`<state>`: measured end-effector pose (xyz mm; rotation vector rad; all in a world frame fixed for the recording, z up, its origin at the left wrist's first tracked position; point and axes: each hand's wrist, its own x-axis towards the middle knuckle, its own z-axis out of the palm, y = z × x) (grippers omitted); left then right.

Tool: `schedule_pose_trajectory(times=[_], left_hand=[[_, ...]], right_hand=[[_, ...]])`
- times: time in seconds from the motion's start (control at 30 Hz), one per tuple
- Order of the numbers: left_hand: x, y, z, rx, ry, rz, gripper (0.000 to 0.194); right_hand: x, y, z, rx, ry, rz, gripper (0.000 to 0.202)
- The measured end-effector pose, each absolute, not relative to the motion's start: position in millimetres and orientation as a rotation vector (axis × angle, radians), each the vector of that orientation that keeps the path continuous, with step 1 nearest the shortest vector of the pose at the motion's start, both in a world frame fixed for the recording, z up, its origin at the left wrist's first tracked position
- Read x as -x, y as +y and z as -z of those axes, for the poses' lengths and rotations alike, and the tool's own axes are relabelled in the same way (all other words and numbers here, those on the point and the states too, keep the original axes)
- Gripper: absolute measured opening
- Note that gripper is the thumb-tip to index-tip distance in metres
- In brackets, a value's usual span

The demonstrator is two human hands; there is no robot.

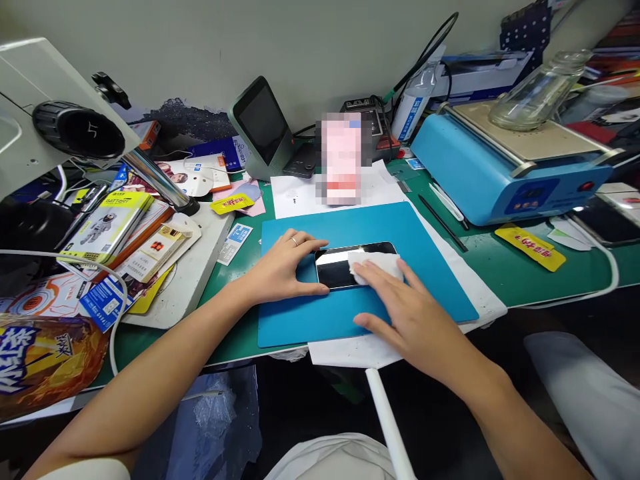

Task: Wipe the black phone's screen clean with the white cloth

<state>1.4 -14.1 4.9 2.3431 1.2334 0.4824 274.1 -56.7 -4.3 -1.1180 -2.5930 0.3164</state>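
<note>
A smartphone [336, 272] with a glossy dark screen lies face up on a blue mat [300, 323]. My left hand [280, 270] grips its left end, thumb on the near edge and fingers on the far edge. A ring sits on one finger of that hand. Under the fingertips of my right hand [410, 310], a folded white wipe [373, 262] is pressed on the right half of the screen. The right thumb stands apart, over the mat. The wipe and my fingers cover part of the screen.
Behind the mat stand a pixelated pink object [341, 157] and a small display [263, 120]. A blue heating machine [500, 167] with a glass bottle [540, 90] on top is at right, near black tweezers [443, 222]. Battery boxes [107, 227] and a microscope stand [160, 180] crowd the left.
</note>
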Motion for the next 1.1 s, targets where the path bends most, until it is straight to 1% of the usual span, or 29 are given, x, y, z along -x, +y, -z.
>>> schedule_pose_trajectory(times=[0.1, 0.23, 0.4, 0.53, 0.77, 0.87, 1.0, 1.1], left_hand=[[-2, -15, -5, -2.330, 1.244, -0.481, 0.074], [-3, -16, -5, -2.323, 1.268, -0.477, 0.075], [-5, -16, -7, -2.307, 1.273, -0.438, 0.074], [-4, -14, -7, -2.292, 1.265, -0.441, 0.073], [-4, -14, -7, -2.294, 1.250, -0.454, 0.066], [-5, -14, -8, -2.289, 1.248, -0.453, 0.064], [-6, -14, -9, -2.288, 1.244, -0.449, 0.062], [-6, -14, -8, -2.292, 1.240, -0.448, 0.063]], right_hand=[[-260, -65, -1, 1.067, -2.629, -0.383, 0.069], [-267, -71, -1, 1.131, -2.585, -0.464, 0.069], [-300, -73, 2, 1.306, -2.510, -0.375, 0.068], [-310, -66, 2, 1.381, -2.475, -0.286, 0.070], [-297, -28, 0, 1.446, -2.479, -0.357, 0.071], [-298, -32, 0, 1.432, -2.491, -0.290, 0.073], [-303, -62, -1, 1.371, -2.527, -0.116, 0.077], [-304, -77, -3, 1.356, -2.539, -0.034, 0.076]])
